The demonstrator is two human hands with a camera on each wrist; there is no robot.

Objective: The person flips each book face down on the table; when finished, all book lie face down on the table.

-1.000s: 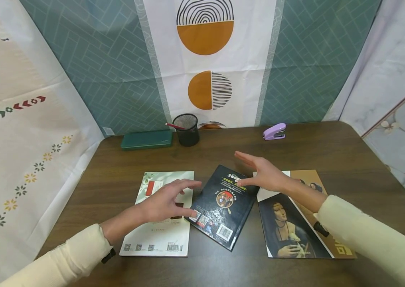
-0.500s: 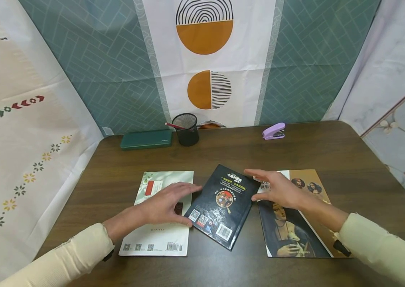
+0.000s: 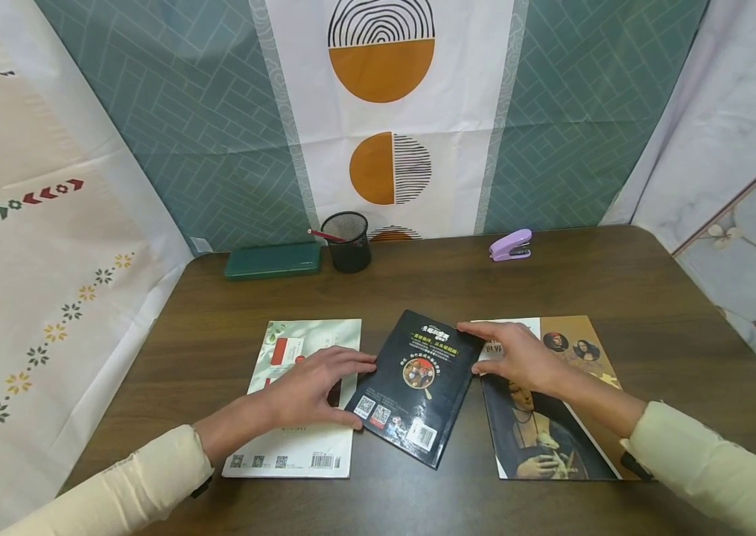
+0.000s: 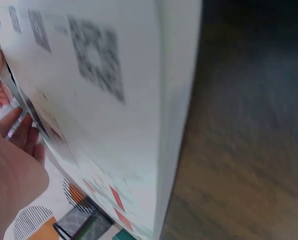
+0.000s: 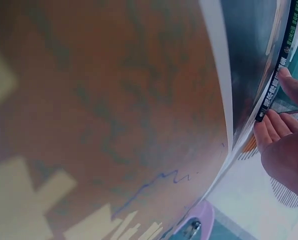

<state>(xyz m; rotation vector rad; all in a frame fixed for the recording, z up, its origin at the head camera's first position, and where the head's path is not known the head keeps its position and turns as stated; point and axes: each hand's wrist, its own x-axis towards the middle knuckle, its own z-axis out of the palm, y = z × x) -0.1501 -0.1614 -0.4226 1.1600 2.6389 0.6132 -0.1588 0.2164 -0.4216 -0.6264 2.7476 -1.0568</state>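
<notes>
A dark book [image 3: 411,398] with a round picture and a barcode on its back cover lies slanted between my hands. My left hand [image 3: 307,391] reaches over a pale magazine [image 3: 284,443], its thumb and fingertips at the book's left edge. At the right edge, my right hand [image 3: 521,357] holds the book with thumb and fingers spread along it. The right wrist view shows the lettered spine of the book [image 5: 277,75] against the right thumb and fingers. Beneath the right forearm is a brown magazine [image 3: 541,458] with a painted portrait, partly covered by the arm.
Along the back of the wooden table [image 3: 411,294] are a green case [image 3: 273,262], a black mesh pen cup [image 3: 351,253] with a red pencil, and a lilac stapler [image 3: 512,246]. Patterned cloth hangs behind and at both sides.
My right hand has come down from above the book's upper part to its right edge. My left fingertips have settled at the left edge. The book has turned very slightly.
</notes>
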